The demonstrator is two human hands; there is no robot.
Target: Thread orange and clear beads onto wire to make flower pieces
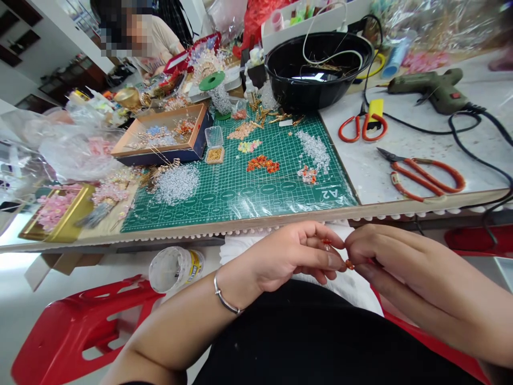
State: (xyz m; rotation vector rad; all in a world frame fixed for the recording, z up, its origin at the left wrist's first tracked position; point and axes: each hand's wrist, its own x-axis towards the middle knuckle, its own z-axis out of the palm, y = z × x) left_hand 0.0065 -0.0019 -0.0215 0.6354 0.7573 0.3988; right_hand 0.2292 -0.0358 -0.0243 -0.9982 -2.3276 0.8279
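Close to my lap, in front of the table edge, my left hand (298,254) is closed with its thumb and fingers pinched on a small orange beaded piece (350,264). Another bit of orange (326,242) shows between its fingers. My right hand (387,251) meets it fingertip to fingertip, also pinched; what it grips is hidden by its own fingers. On the green cutting mat (236,200) lie loose orange beads (263,164), clear beads (315,149), a heap of clear beads (176,184) and small yellow flower pieces (249,146).
Red-handled pliers (427,174), red-handled scissors (363,128) and a glue gun (433,88) lie at right. Behind the mat stands a black basin (318,69); a shallow box (160,136) is at left. A person (158,43) sits across. Below are a bucket (176,268) and red stool (80,326).
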